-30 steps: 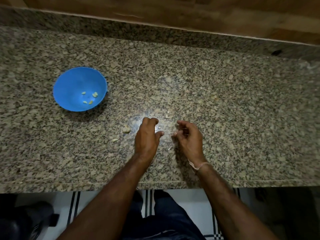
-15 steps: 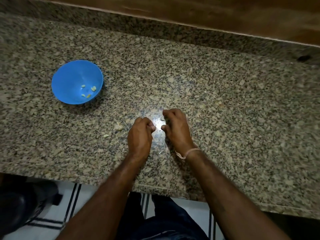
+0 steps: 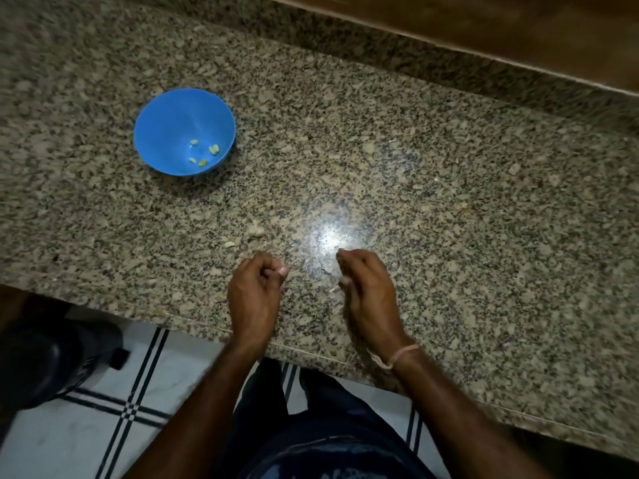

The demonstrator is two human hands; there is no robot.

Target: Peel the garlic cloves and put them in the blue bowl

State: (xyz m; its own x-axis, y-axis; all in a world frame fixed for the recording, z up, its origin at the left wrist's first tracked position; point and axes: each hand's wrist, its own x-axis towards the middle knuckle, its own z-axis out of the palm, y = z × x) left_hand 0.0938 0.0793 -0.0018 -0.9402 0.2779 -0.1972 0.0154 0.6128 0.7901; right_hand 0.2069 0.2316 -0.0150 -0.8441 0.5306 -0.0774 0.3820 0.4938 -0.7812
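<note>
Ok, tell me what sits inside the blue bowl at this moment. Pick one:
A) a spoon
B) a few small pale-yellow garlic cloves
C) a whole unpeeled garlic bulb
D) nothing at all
B: a few small pale-yellow garlic cloves lie near the bottom of the blue bowl, and nothing else shows inside it.

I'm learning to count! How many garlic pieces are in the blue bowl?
4 garlic pieces, all low in the blue bowl, toward its right: one at the back, one right of it that might be two touching, and two side by side at the front.
</note>
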